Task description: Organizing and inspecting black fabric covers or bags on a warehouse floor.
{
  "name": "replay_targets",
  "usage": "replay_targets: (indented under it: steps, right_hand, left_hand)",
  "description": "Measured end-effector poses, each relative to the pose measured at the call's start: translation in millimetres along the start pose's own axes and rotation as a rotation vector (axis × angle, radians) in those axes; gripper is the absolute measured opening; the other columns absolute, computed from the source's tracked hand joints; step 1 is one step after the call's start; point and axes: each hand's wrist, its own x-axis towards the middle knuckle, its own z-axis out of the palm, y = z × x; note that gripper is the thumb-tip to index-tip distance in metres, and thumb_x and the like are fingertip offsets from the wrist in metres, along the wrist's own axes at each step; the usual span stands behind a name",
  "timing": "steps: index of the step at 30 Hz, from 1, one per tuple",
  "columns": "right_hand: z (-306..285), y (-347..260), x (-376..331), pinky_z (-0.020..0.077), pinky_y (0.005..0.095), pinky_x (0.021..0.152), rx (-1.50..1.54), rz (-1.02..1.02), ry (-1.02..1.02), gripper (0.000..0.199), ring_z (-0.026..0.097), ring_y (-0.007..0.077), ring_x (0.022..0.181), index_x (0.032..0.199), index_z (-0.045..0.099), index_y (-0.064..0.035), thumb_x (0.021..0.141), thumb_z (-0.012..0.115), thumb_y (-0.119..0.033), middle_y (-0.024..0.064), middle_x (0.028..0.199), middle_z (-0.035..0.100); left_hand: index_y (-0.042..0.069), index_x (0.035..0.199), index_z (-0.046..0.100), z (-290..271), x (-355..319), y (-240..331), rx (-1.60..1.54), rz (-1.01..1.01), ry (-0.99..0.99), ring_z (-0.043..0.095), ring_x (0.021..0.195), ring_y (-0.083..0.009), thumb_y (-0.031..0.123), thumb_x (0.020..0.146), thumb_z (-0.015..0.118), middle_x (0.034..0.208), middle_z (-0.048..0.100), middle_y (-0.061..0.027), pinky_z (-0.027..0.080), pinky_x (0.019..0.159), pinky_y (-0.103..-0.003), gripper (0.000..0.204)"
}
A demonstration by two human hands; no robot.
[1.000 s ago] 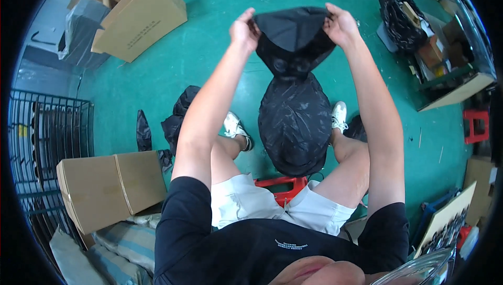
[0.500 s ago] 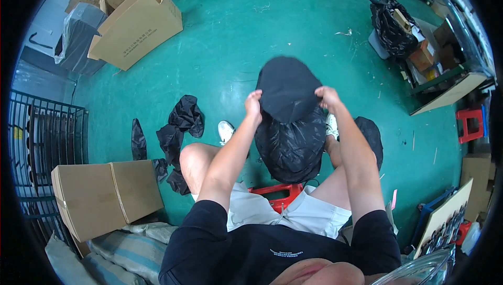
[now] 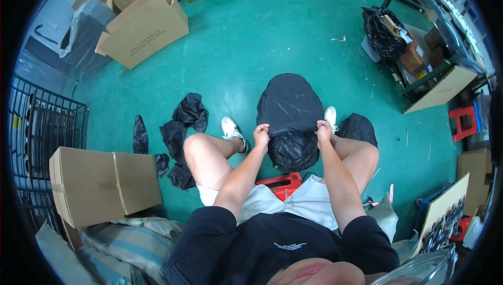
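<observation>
Between my knees is a rounded black fabric cover [image 3: 290,101], its smooth upper panel lying flat and faintly creased. Its near edge is pinched at the left corner by my left hand [image 3: 261,135] and at the right corner by my right hand [image 3: 324,130]. Below that edge bulges a crinkled, shiny black bundle [image 3: 293,151]; what is inside it is hidden. Beside my right shoe rests another rounded black bundle [image 3: 358,129], partly behind my leg. Several loose black fabric pieces [image 3: 189,112] lie crumpled on the floor left of my left leg.
I sit over a red plastic stool [image 3: 283,184]. At my left are a taped carton [image 3: 89,185], woven sacks [image 3: 128,243] and a metal rack [image 3: 47,133]. A large open carton [image 3: 149,31] stands far left. Far right are a black-bagged bin [image 3: 385,33] and a red stool [image 3: 462,123].
Both hands have come down toward me, bringing the cover's near edge lower over the crinkled bundle. The raised panel now lies flatter. My view has shifted slightly.
</observation>
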Motion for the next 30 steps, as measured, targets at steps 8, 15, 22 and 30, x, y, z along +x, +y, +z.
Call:
replay_targets:
  steps: [8,15,22,30]
  right_hand:
    - [4,18,-25,0.0467,0.0372,0.083,-0.355,-0.245,0.307,0.019,0.060,0.0265,0.092,0.106,0.058,-0.0054,0.089,0.063,-0.011,0.0119,0.098,0.063]
    - [8,26,-27,0.0485,0.0392,0.079,-0.030,0.086,0.306,0.059,0.059,0.0263,0.085,0.127,0.044,-0.0059,0.079,0.076,-0.017,0.0123,0.103,0.059]
    - [-10,43,-4,0.0506,0.0423,0.074,-0.149,0.012,0.353,0.034,0.064,0.0296,0.091,0.115,0.055,-0.0003,0.087,0.067,-0.014,0.0161,0.106,0.063]
    - [3,17,-48,0.0472,0.0494,0.090,-0.706,-0.142,0.249,0.041,0.062,0.0442,0.098,0.099,0.069,0.0034,0.085,0.064,-0.035,0.0280,0.101,0.066]
  left_hand:
    - [0.018,0.102,0.064,-21,-34,-8,0.059,0.039,-0.108,0.053,0.075,-0.0084,0.018,0.098,0.052,0.088,0.059,0.0048,0.045,0.061,-0.029,0.013]
    - [0.011,0.112,0.056,-7,-42,-19,-0.091,-0.087,-0.204,0.057,0.073,-0.0103,0.015,0.093,0.061,0.086,0.060,0.0001,0.049,0.065,-0.028,0.020]
    - [0.008,0.112,0.051,17,-49,-26,0.014,0.008,-0.251,0.054,0.059,-0.0089,0.007,0.090,0.063,0.068,0.050,0.0016,0.049,0.049,-0.024,0.025]
    - [0.007,0.094,0.056,2,-50,-35,0.093,0.114,-0.167,0.053,0.044,-0.0119,0.004,0.090,0.059,0.065,0.051,-0.0009,0.048,0.043,-0.028,0.005]
